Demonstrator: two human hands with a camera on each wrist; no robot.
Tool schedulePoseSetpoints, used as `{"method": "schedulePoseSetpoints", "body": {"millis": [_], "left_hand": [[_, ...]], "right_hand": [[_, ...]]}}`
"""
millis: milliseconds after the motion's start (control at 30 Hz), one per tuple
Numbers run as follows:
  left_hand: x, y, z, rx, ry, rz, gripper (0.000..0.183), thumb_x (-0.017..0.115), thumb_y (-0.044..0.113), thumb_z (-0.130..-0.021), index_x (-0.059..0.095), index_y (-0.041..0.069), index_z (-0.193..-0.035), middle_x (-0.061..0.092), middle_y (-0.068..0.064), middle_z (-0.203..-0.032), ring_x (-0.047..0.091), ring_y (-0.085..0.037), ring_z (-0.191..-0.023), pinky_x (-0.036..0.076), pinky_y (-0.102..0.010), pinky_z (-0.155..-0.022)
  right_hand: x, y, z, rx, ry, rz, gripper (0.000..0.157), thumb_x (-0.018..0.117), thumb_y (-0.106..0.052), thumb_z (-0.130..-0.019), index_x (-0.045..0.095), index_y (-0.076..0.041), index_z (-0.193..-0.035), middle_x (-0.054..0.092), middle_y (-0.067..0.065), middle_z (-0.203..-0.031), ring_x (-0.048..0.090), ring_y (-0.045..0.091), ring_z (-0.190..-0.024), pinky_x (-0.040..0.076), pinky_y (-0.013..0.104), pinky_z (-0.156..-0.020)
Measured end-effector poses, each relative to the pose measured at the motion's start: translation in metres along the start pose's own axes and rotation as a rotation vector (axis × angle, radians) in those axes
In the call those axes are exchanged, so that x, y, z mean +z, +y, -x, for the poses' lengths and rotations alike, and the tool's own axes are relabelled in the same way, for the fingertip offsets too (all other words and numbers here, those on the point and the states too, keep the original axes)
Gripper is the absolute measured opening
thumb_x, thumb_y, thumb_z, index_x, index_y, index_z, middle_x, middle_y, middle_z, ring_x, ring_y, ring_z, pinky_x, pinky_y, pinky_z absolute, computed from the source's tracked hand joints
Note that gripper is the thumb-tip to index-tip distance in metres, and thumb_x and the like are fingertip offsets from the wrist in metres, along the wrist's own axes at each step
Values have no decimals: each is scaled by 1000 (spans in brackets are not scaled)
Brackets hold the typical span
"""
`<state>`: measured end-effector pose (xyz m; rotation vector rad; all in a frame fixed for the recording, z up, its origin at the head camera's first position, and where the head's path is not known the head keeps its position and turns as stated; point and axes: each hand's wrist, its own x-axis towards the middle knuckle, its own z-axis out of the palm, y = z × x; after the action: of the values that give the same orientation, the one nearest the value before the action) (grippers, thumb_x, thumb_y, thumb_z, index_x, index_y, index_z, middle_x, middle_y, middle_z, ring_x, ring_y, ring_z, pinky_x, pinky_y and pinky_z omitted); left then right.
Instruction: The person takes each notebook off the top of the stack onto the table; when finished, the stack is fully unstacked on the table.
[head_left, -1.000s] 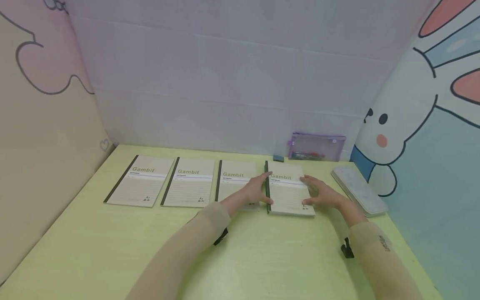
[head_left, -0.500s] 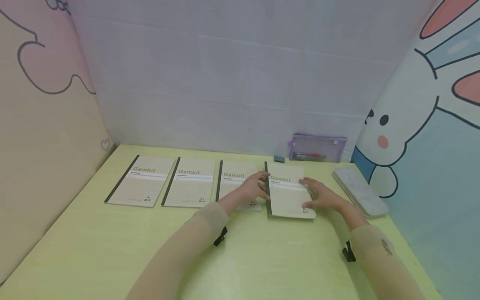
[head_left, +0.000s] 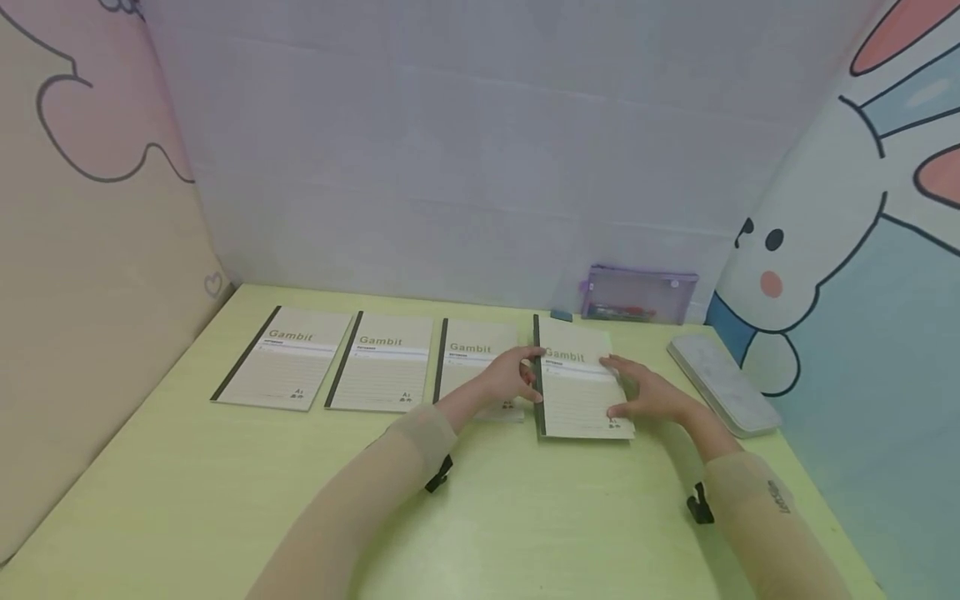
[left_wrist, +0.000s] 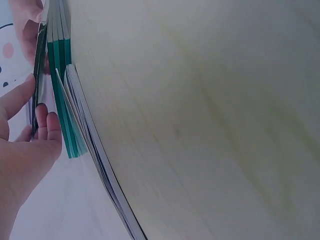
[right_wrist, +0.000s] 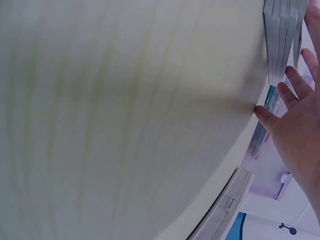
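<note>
"What's at the left of the table (head_left: 480,533)?"

"Three Gambit notebooks (head_left: 378,364) lying flat in a row. Then the left hand (head_left: 498,379), pinching one side of the raised notebook (head_left: 577,387) above a green-spined stack (left_wrist: 61,60)."

"And the right hand (head_left: 651,392)?"

"Gripping its right edge, near a grey case (head_left: 723,383)."

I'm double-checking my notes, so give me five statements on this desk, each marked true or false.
1. The left grip pinches the top notebook by its dark spine. True.
2. The right grip is at that notebook's right edge. True.
3. That notebook bears no words. False: it reads Gambit.
4. No notebooks lie to its left. False: three notebooks do.
5. The purple pouch stands by the back wall. True.
</note>
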<state>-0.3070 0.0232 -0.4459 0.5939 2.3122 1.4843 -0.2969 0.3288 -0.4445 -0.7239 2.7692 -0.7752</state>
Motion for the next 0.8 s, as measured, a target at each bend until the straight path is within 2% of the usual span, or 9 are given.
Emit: {"method": "schedulePoseSetpoints", "body": {"millis": [100,267,467,700,800], "left_hand": [[0,1,2,18,10,-5,86,80,-2,-69,40,16,-143,55,-5,-115,57,-12,-86,52,-22,-68],[0,5,6,21,16,45,88,79,-3,-71,38,18,-145,42,-6,-139,61,-13,-89,54,-24,-68],[-5,10,10,11,28,120,90,78,-5,-71,36,22,-146,39,-5,-142,61,-14,-90,55,-26,-69],[-18,16,15,-13,23,194,90,79,-4,-69,38,26,-144,41,-5,-140,61,-15,-91,55,-28,-73],[-26,17,19,-22,18,211,89,79,-2,-70,38,26,-144,41,-5,-140,62,-15,-92,55,-28,-75]], "right_hand": [[-1,-2,0,1,9,-15,95,81,-38,-71,32,-9,-147,26,22,-151,20,44,-138,16,63,-109],[-5,-7,2,-12,56,9,96,83,-38,-68,35,-9,-146,32,22,-147,27,44,-135,22,64,-105],[-12,-16,4,-52,99,-15,91,82,-30,-71,35,-12,-146,33,20,-146,35,42,-129,37,62,-97],[-17,-29,3,-80,104,-167,82,77,-18,-79,32,-7,-146,32,19,-145,51,31,-108,50,50,-84],[-20,-38,2,-81,94,-235,80,76,-14,-80,32,-6,-146,30,20,-145,56,26,-100,53,39,-82]]}}
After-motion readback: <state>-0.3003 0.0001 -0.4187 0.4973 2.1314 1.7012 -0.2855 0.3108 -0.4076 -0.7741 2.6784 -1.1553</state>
